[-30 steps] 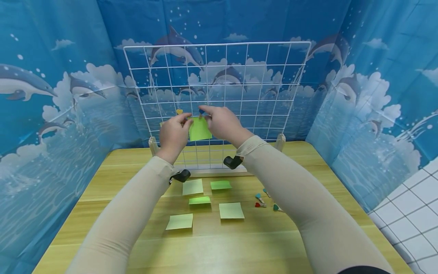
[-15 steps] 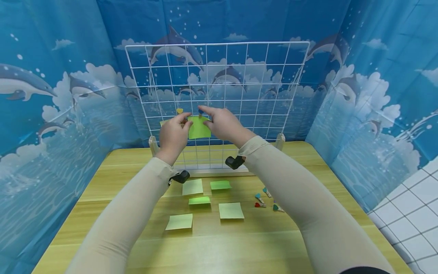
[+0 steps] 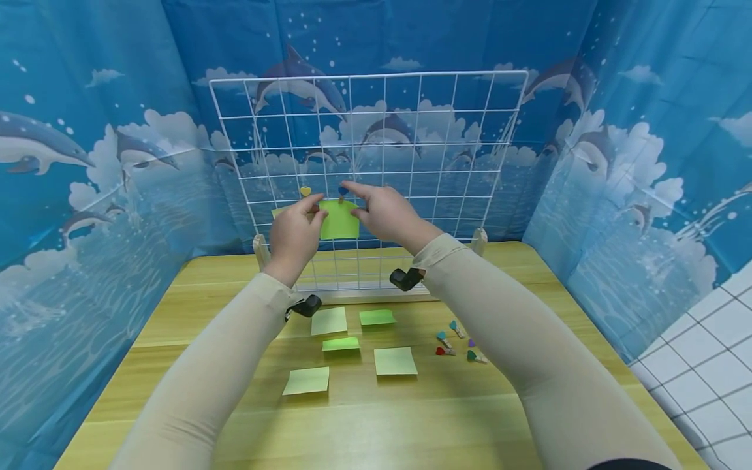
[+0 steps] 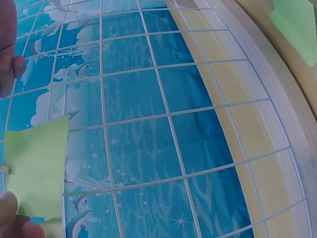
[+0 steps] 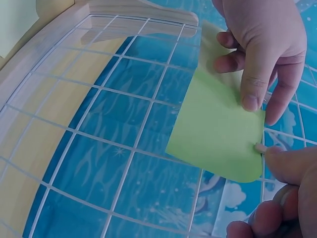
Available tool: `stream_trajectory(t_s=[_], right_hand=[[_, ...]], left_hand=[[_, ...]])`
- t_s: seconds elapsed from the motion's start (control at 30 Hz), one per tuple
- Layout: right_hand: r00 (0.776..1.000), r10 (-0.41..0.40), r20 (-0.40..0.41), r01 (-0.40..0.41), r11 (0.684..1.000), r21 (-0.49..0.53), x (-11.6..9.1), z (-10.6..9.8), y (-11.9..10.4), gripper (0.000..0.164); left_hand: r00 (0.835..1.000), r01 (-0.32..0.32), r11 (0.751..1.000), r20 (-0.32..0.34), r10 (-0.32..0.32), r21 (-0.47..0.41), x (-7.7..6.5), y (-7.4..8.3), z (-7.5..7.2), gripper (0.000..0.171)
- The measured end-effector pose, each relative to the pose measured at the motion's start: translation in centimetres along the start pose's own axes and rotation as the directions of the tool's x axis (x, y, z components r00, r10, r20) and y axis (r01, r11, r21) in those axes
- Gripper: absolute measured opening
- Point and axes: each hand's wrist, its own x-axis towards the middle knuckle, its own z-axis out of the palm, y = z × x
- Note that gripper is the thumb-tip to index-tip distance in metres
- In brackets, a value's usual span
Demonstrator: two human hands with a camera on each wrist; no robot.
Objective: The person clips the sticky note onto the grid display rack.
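Note:
A bright green sticky note [image 3: 339, 220] hangs against the white wire grid [image 3: 399, 173]. My left hand [image 3: 294, 235] pinches its upper left corner between thumb and forefinger. A mini clothespin with a blue heart [image 3: 343, 190] sits at the note's top edge. My right hand [image 3: 390, 215] touches the heart with its straight forefinger; its thumb stands apart, by the note's right side. In the right wrist view, a digit of the right hand [image 5: 287, 183] hides the clip's upper part. A yellow heart clothespin [image 3: 305, 191] is above my left hand, by another, mostly hidden note.
Several pale and green sticky notes, among them a pale one [image 3: 395, 361], lie on the wooden table [image 3: 382, 424] before the grid. Several heart clothespins [image 3: 445, 351] lie right of them, near my right sleeve [image 3: 499, 326]. A dolphin curtain [image 3: 88, 196] surrounds the table.
Both hands stay at the note. My right thumb has drawn slightly away from the blue clothespin, and the forefinger stays at the heart. The view has shifted slightly.

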Motion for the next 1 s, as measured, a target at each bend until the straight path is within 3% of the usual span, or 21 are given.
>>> stream_trajectory(t_s=[0.43,0.73,1.0], right_hand=[[0.999,-0.037,0.003,0.037,0.999,-0.009,-2.2,-0.5,1.3,0.064],[0.997,-0.080,-0.001,0.080,0.996,0.026,-4.9,-0.9,3.6,0.062],[0.998,-0.055,0.010,0.055,0.998,0.027,-7.3,-1.2,5.5,0.061]], left_hand=[[1.000,-0.019,0.999,-0.010,0.019,0.028,-0.6,-0.2,-0.2,0.039],[1.000,0.015,1.000,0.025,-0.015,0.014,-1.7,-0.6,-1.1,0.040],[0.999,-0.053,0.998,0.011,0.053,0.016,-2.8,-1.3,-1.8,0.043]])
